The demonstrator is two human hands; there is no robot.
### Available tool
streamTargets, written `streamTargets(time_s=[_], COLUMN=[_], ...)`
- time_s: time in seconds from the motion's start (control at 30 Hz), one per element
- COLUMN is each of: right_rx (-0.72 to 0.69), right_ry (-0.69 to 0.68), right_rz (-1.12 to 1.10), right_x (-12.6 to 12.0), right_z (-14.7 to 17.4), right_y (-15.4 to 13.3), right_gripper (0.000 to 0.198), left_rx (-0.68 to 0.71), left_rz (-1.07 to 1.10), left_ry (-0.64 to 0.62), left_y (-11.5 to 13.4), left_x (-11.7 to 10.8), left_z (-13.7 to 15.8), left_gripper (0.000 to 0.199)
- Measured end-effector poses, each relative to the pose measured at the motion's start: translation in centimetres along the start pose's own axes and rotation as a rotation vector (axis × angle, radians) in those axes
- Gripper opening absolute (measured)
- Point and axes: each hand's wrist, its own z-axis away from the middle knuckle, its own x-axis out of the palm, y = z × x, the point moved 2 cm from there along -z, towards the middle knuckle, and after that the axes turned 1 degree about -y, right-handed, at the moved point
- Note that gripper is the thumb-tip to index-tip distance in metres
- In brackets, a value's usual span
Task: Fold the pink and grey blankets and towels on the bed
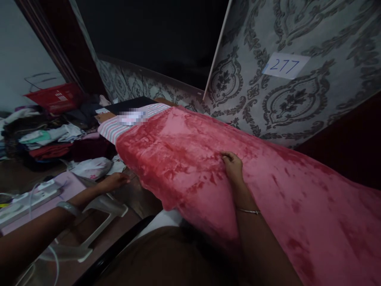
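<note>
A long red-pink velvety cloth with darker brushed patches lies over a raised surface and hangs down in front of me. My right hand rests over its middle, thumb and fingertips pinched together at the pile; whatever is between them is too small to make out. To the left, beyond the hanging edge, my left hand is held in the air, apart from the cloth. Its fingers are pressed together, and what they hold, if anything, is unclear. A striped cloth shows past the velvet's far left end.
A white power strip with cables sits on a pink surface at left, beside a pale plastic stool. Behind are piled clothes and a red bag. A dark screen and patterned wall with a paper label border the back.
</note>
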Motion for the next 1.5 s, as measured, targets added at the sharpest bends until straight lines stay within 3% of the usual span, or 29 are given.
streamTargets(time_s=[0.07, 0.17, 0.33, 0.43, 0.6, 0.73, 0.87, 0.97, 1.2, 1.4, 1.5], right_rx=[-0.003, -0.009, -0.010, -0.011, -0.024, -0.012, -0.022, -0.031, -0.045, -0.046, -0.039], right_ry=[-0.006, -0.004, 0.005, 0.010, 0.009, 0.018, 0.028, 0.024, 0.018, -0.001, -0.010], right_rz=[0.002, 0.002, 0.006, 0.006, 0.004, -0.038, -0.025, 0.007, 0.033, 0.037, 0.018], right_x=[0.0, 0.1, 0.4, 0.6, 0.7, 0.9, 1.0, 1.0, 1.0, 1.1, 1.1], right_z=[0.0, 0.0, 0.0, 0.0, -0.1, -0.1, -0.1, -0.1, -0.2, -0.2, -0.2], right_y=[-0.1, -0.2, -0.3, -0.4, -0.4, -0.2, -0.5, -0.8, -0.8, -0.8, -0.8], right_gripper=[0.032, 0.032, 0.032, 0.032, 0.032, 0.032, 0.030, 0.028, 0.028, 0.029, 0.030], left_rx=[-0.018, 0.093, 0.388, 0.531, 0.522, 0.394, 0.364, 0.380, 0.122, 0.122, 0.048], left_rz=[0.022, 0.066, -0.009, -0.121, -0.323, -0.467, -0.516, -0.532, -0.523, -0.552, -0.574], left_ry=[-0.064, -0.010, 0.374, 0.476, 0.344, 0.252, 0.307, 0.306, 0.391, 0.473, 0.548], left_y=[0.6, 4.0, 12.0, 16.2, 22.2, 24.8, 24.6, 23.7, 19.0, 16.5, 14.7], left_x=[-0.1, -0.7, -3.5, -4.1, -1.9, 0.4, 1.7, 1.2, -4.2, -7.3, -9.4], left_z=[0.1, 0.4, -0.7, -3.7, -10.6, -13.6, -14.5, -15.1, -17.0, -16.5, -14.9], left_gripper=[0.041, 0.043, 0.043, 0.042, 0.067, 0.069, 0.063, 0.063, 0.061, 0.044, 0.040])
